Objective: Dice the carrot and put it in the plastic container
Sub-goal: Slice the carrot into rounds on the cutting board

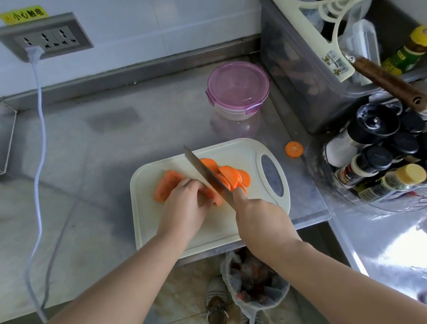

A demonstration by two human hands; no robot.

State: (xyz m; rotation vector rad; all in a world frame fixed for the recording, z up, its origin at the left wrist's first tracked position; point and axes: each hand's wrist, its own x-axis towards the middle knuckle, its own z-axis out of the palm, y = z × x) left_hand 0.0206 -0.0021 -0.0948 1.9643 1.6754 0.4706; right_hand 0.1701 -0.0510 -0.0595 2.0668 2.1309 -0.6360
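Right hand [259,217] around knife [205,173], left hand [186,206] seemingly clutching carrot [168,183]; lidded container [238,90] beyond board [199,229].

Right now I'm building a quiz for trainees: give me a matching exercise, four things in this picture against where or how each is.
Things
1. round plastic container with purple lid
2. lone round orange carrot slice
3. steel-bladed kitchen knife
4. uncut orange carrot chunk

States
A. gripped by the right hand
B. held by the left hand on the white plastic cutting board
C. on the steel counter, off the board
D. lid on, behind the board

Pairs: 1-D, 2-C, 3-A, 4-B
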